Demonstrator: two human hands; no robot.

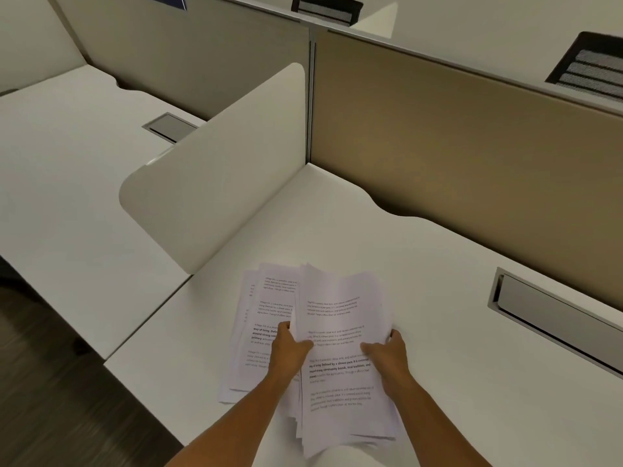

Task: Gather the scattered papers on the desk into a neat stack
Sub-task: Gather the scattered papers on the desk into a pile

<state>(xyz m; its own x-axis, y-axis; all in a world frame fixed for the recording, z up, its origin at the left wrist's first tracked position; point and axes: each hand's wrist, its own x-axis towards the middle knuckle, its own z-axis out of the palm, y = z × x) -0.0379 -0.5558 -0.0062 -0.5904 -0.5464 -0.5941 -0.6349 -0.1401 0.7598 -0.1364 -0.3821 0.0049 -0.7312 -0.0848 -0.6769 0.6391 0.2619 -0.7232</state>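
Observation:
A thick bundle of printed white papers [340, 305] sits between my hands over the white desk [455, 348]. My left hand [290, 348] grips the bundle's left edge, thumb on top. Gripping its right edge the same way is my right hand [387, 352]. The bundle's sheets are fanned and uneven at the near end. To its left, several more printed sheets [256, 332] lie loosely overlapped on the desk, partly covered by my left hand and the bundle.
A rounded white side divider [215, 183] stands left of the papers. A tan back panel [455, 156] closes the far side. A grey cable hatch [553, 318] is set into the desk at right. The desk's near-left edge drops to dark floor [60, 399].

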